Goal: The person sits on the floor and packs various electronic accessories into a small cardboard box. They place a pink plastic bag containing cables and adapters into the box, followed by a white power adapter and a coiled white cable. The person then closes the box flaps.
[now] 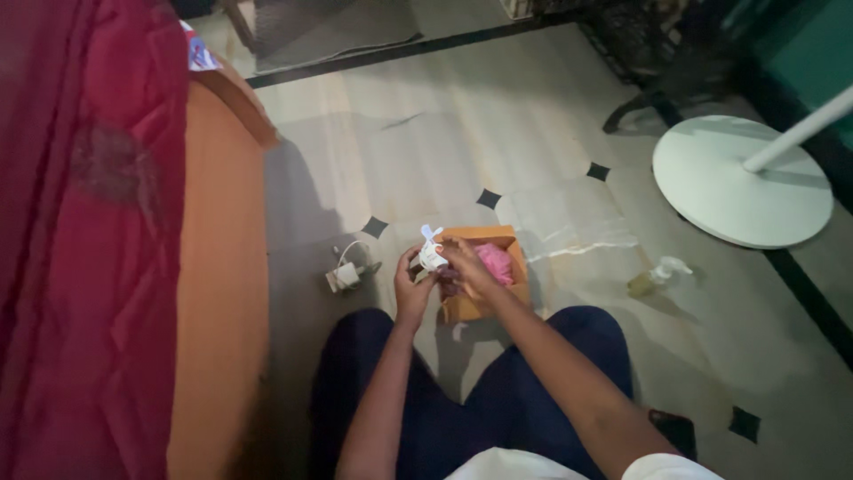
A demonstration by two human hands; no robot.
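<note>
I sit on a tiled floor with my legs apart. Both hands meet just above a small orange cardboard box (462, 308) that stands between my knees. My left hand (411, 286) and my right hand (466, 267) together grip a small white object with a white strip sticking up (432, 252). Inside the box lies something pink (495, 263), soft-looking. What else the box holds is hidden by my hands.
A white charger with a coiled cable (346, 272) lies on the floor left of the box. A small spray bottle (657, 274) lies to the right. Farther right stands a round white fan base (742, 182). A wooden bed frame (218, 284) with red bedding (84, 231) fills the left.
</note>
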